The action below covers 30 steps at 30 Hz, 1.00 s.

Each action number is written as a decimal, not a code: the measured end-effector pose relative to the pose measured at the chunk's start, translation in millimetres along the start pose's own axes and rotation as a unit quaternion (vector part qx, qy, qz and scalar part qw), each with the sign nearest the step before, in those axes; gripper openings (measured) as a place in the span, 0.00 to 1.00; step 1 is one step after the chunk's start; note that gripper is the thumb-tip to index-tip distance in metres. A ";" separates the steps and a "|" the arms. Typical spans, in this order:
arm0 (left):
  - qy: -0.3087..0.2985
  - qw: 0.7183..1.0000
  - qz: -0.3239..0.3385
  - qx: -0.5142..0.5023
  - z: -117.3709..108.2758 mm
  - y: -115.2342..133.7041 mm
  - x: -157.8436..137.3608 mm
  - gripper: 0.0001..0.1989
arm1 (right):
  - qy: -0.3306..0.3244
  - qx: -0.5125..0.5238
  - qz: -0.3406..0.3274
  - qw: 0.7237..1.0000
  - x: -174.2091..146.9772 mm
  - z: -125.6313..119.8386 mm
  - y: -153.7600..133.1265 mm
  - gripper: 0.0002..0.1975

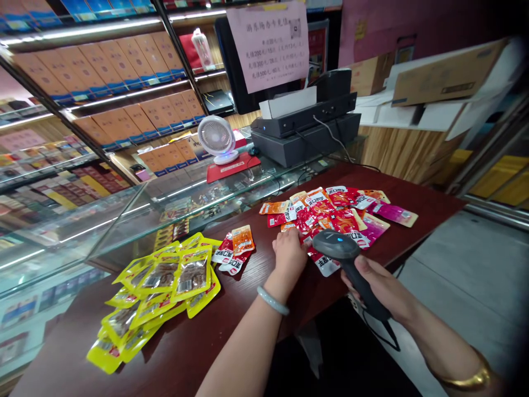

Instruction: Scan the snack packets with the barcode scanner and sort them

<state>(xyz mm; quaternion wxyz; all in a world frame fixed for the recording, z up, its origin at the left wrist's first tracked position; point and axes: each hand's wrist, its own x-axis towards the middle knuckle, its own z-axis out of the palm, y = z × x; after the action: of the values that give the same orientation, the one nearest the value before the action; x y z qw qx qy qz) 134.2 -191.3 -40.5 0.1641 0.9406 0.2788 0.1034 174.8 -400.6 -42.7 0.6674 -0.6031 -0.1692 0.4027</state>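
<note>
Scanner (350, 266) sits wrapped in the right hand (388, 289) by the near right edge of the table (243, 309), while the left hand (290, 251), curled, its hold unclear, is at red packets (343, 220), with yellow packets (192, 273) farther left.

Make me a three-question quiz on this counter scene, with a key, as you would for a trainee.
1. Which hand holds the scanner?
2. True or false: the yellow packets lie to the right of the left hand.
3. The bracelet on the left wrist is: a) gold, b) pale, c) black.

Key:
1. The right hand.
2. False; they lie to its left.
3. b.
</note>
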 end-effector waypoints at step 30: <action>0.327 0.922 -0.206 -0.005 -90.9 -99.1 12.1 0.18 | -0.064 -0.026 -0.001 0.998 17.3 20.7 -15.1 0.27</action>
<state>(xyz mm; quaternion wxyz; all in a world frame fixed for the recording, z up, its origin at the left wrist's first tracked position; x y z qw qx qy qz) 69.6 -83.3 8.5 0.0863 0.7754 0.5043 0.3700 175.8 -373.2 -28.5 0.6397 -0.5931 -0.2223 0.4354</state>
